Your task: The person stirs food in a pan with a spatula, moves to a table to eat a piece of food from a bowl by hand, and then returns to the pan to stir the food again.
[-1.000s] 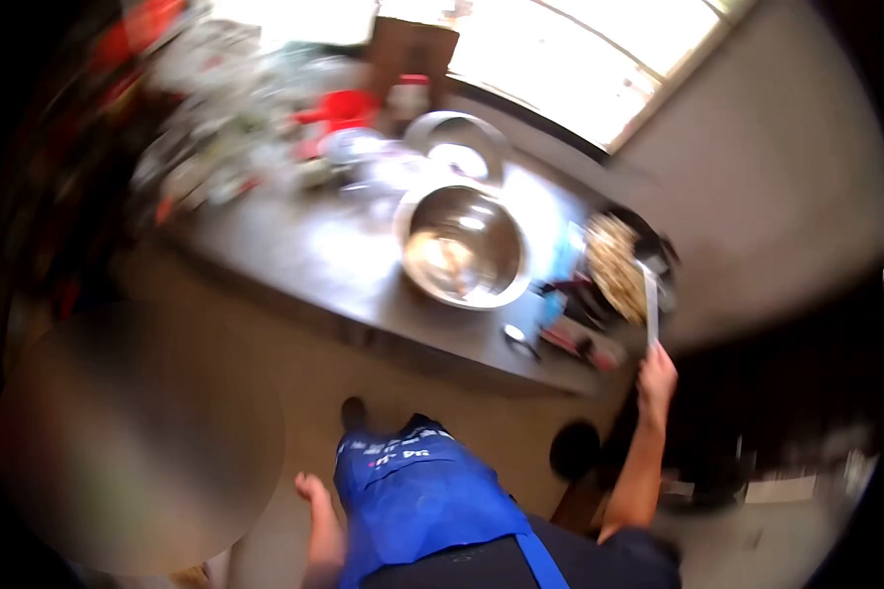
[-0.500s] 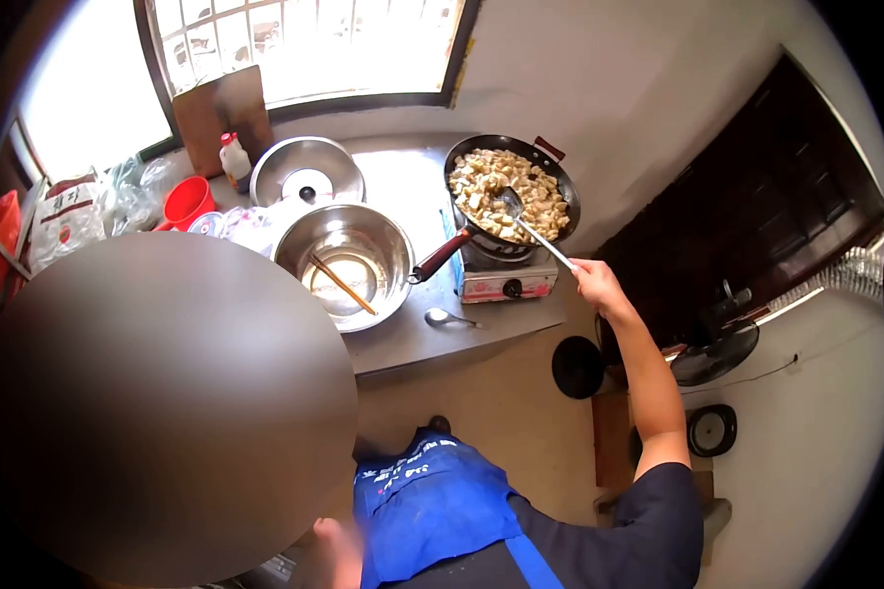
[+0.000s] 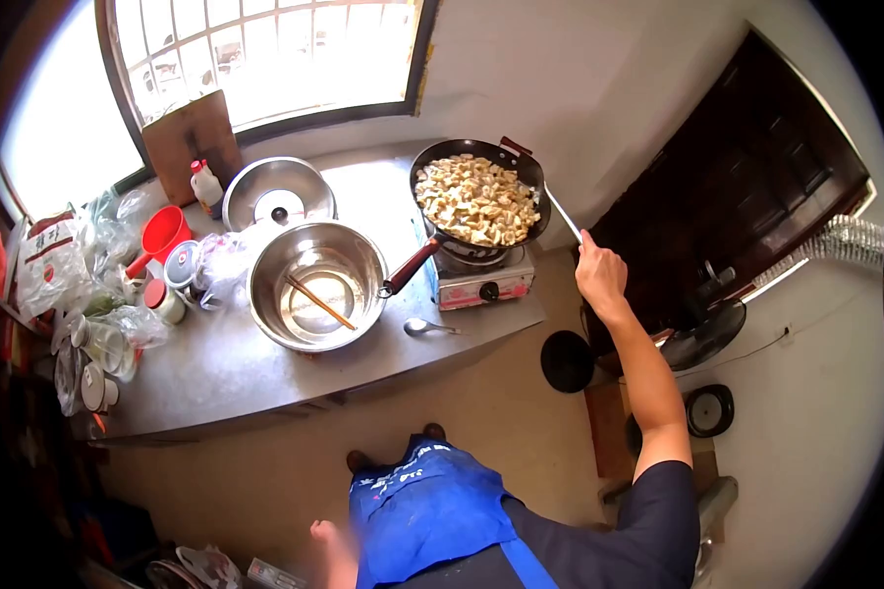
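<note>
My right hand (image 3: 600, 272) is wrapped round the pale handle of a spatula (image 3: 563, 211). The spatula reaches to the right inner side of a dark wok (image 3: 538, 228), where its blade is mostly hidden by rim and food. Chopped pale-yellow food pieces (image 3: 476, 199) fill the wok, heaped toward its left and middle. Under the wok is a portable gas stove (image 3: 483, 288), the wok's red-brown handle pointing down-left. My left hand (image 3: 332, 538) hangs low beside my blue apron, fingers curled in and nothing seen in them; its wrist side is blurred.
Left of the stove stands a steel basin (image 3: 265, 304) with chopsticks (image 3: 319, 300) inside. A spoon (image 3: 430, 327) lies near the counter's (image 3: 206, 378) front edge. Behind are a pot lid (image 3: 304, 187), bottle (image 3: 206, 188) and cutting board (image 3: 192, 142). A red ladle-like cup (image 3: 165, 233), jars and bags crowd the left.
The spatula blade has gone from the middle of the food to the wok's right side, its handle now steeper. The view has shifted, showing more of the counter's left part.
</note>
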### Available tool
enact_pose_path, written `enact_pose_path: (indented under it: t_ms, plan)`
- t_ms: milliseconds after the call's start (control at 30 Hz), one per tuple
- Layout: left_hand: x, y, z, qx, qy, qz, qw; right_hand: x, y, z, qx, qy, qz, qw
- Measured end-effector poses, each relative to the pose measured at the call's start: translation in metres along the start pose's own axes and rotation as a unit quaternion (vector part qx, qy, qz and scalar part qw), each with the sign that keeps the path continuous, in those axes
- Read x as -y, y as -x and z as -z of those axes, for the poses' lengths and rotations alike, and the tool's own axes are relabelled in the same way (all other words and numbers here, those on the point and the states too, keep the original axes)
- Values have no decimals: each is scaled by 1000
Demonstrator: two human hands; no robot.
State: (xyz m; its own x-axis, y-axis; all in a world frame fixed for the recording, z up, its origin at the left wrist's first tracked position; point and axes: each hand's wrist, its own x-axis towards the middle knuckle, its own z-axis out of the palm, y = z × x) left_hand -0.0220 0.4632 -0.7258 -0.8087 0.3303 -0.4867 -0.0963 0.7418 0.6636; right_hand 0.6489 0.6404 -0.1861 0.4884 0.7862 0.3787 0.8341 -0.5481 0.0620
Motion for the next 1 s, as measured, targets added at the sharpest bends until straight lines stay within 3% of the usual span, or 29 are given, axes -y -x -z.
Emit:
enact_pose_path:
  t_ms: [67, 167, 267, 333, 367, 400, 500, 600, 633, 667, 733, 800, 867, 1000]
  plan:
    - [0, 1, 0, -9, 20, 15, 1000, -8, -6, -5, -3, 12, 7, 1000]
    - [4, 1, 4, 57, -45, -21, 997, -15, -15, -16, 53, 42, -1, 998]
    - [12, 10, 3, -9, -88, -56, 995, -15, -20, -24, 110, 10, -23, 994]
    - [9, 4, 1, 34, 42, -8, 999, -18, -23, -40, 152, -116, -76, 979]
    - [10, 4, 0, 32, 42, -6, 999, -41, -26, -83, 91, -170, -43, 980]
    - [13, 5, -1, 22, 33, -14, 999, -39, -25, -84, 92, -169, -40, 980]
    - [19, 7, -5, -13, 8, -41, 999, -7, -17, -70, 212, -380, -159, 886]
    - [22, 6, -1, -25, 8, -33, 999, 25, 0, -50, 196, -384, -177, 885]
    - [22, 7, -1, -21, 16, -20, 999, 11, 0, -76, 172, -354, -107, 913]
    - [22, 7, 0, -22, 16, -19, 999, 17, 3, -73, 173, -354, -106, 913]
    - [23, 6, 4, -15, 28, -15, 999, 33, 11, -62, 76, -262, -59, 960]
    - [25, 6, 7, -13, 0, -27, 1000, 51, 14, -34, 118, -231, -76, 963]
    - [26, 5, 9, -11, -29, -38, 999, 59, 17, -27, 50, -206, -36, 977]
    - [24, 0, 7, -11, 29, -27, 999, 77, 25, 2, 49, -184, -37, 981]
